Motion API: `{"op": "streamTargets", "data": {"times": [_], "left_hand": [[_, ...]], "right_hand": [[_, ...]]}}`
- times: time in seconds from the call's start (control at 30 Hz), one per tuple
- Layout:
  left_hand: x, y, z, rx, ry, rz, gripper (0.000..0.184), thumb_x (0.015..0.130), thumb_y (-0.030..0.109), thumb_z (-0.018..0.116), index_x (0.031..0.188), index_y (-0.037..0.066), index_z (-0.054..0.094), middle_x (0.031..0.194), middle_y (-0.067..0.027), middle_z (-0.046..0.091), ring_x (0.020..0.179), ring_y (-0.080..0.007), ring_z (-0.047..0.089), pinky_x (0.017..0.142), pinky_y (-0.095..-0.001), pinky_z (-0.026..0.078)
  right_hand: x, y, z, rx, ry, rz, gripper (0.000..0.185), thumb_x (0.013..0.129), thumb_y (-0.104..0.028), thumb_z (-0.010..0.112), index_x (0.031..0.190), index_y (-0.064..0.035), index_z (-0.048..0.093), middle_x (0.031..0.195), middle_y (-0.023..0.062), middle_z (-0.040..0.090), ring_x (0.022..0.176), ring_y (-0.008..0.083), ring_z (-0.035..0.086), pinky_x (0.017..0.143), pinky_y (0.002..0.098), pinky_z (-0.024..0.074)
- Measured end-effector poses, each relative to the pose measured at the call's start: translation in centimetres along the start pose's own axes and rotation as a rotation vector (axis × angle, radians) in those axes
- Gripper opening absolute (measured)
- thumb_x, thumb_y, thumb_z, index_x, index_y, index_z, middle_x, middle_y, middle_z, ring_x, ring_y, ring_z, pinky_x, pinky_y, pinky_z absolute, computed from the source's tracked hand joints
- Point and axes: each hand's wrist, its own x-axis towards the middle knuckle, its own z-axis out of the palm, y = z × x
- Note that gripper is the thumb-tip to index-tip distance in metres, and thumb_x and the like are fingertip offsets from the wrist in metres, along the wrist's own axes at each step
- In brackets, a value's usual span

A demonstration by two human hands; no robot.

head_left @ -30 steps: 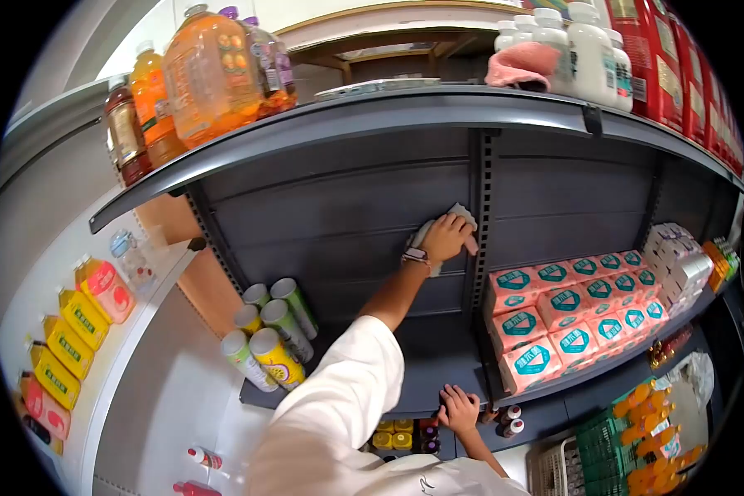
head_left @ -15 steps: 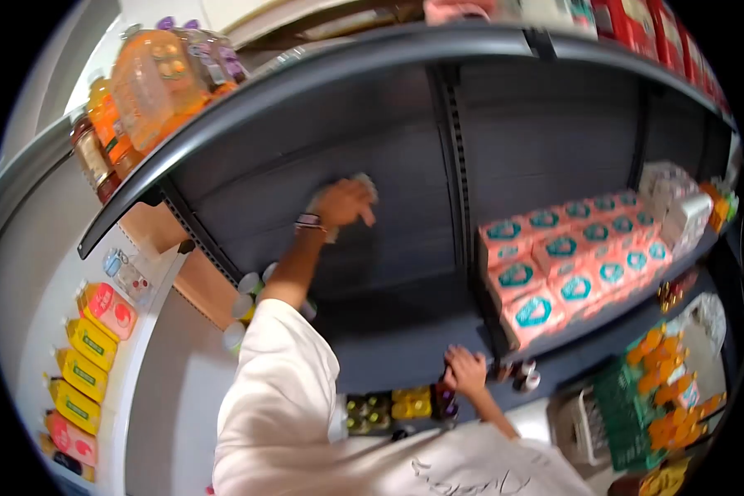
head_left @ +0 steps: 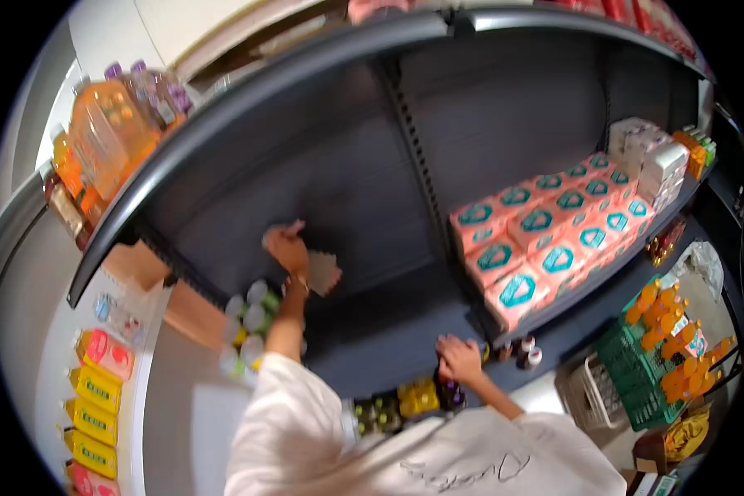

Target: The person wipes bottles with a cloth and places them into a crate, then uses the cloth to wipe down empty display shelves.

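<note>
My left hand (head_left: 288,250), with a band at the wrist, is closed on a pale cloth (head_left: 321,273) and presses against the dark back panel (head_left: 223,194) of the shelf. Part of the cloth hangs out to the right of the wrist. Just below and left stand several cans (head_left: 256,318), partly behind my forearm. My right hand (head_left: 460,360) rests with fingers apart on the front edge of the lower shelf board (head_left: 388,331), holding nothing.
Pink tissue packs (head_left: 546,227) are stacked at the right, beside white packs (head_left: 653,157). Large bottles (head_left: 112,136) stand on the upper shelf (head_left: 281,91). Yellow bottles (head_left: 95,417) line the left shelf. A green crate (head_left: 636,372) of orange bottles is at the lower right.
My left hand has moved left and down across the back panel with the cloth. The view has shifted and tilted. My right hand stays on the shelf edge.
</note>
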Motion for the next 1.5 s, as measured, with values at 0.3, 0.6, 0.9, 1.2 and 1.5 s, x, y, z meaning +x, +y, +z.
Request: {"op": "streamTargets", "data": {"times": [0.3, 0.6, 0.9, 1.2, 1.5], "left_hand": [[-2.3, 11.3, 6.3, 0.050, 0.178, -0.231, 0.031, 0.073, -0.001, 0.058, 0.104, 0.000, 0.052, 0.116, -0.0174, 0.051, 0.107, -0.0373, 0.048, 0.091, -0.0491, 0.036], [-3.6, 26.0, 9.0, -0.469, -0.327, 0.338, 0.028, 0.076, 0.000, 0.056, 0.103, 0.001, 0.052, 0.107, -0.0195, 0.050, 0.103, -0.0394, 0.047, 0.093, -0.0471, 0.037], [-15.2, 23.2, 12.3, -0.396, -0.628, 0.291, 0.023, 0.078, 0.000, 0.056, 0.099, 0.000, 0.049, 0.100, -0.0186, 0.051, 0.099, -0.0384, 0.049, 0.090, -0.0473, 0.039], [-20.8, 22.7, 13.1, -0.229, -1.095, 0.084, 0.026, 0.073, 0.014, 0.068, 0.095, 0.003, 0.062, 0.091, -0.0139, 0.067, 0.096, -0.0354, 0.061, 0.088, -0.0435, 0.047], [-23.8, 21.5, 5.9, -0.360, -1.190, 0.568, 0.038, 0.084, 0.008, 0.054, 0.121, 0.007, 0.062, 0.128, -0.0092, 0.058, 0.109, -0.0323, 0.052, 0.093, -0.0403, 0.042]], "right_hand": [[0.6, -0.3, -0.6, 0.051, 0.032, 0.035, 0.031, 0.075, -0.028, 0.059, 0.103, -0.0175, 0.067, 0.118, -0.0008, 0.065, 0.107, 0.0142, 0.061, 0.082, 0.0362, 0.0408], [0.3, -0.2, -0.5, 0.061, 0.010, 0.072, 0.029, 0.077, -0.027, 0.058, 0.103, -0.0164, 0.066, 0.118, -0.0022, 0.064, 0.108, 0.0136, 0.059, 0.082, 0.0340, 0.0408], [0.1, 0.0, 0.3, 0.107, 0.081, 0.131, 0.027, 0.076, -0.022, 0.060, 0.101, -0.0156, 0.068, 0.117, -0.0026, 0.065, 0.109, 0.0134, 0.060, 0.081, 0.0326, 0.0425], [0.0, 0.5, 0.3, 0.088, 0.106, 0.094, 0.026, 0.078, -0.023, 0.056, 0.100, -0.0156, 0.067, 0.118, -0.0016, 0.065, 0.105, 0.0127, 0.062, 0.079, 0.0307, 0.0443], [-0.4, 0.2, 0.2, 0.219, 0.091, 0.182, 0.021, 0.078, -0.021, 0.060, 0.097, -0.0155, 0.067, 0.122, -0.0001, 0.064, 0.113, 0.0152, 0.059, 0.087, 0.0367, 0.0432]]}}
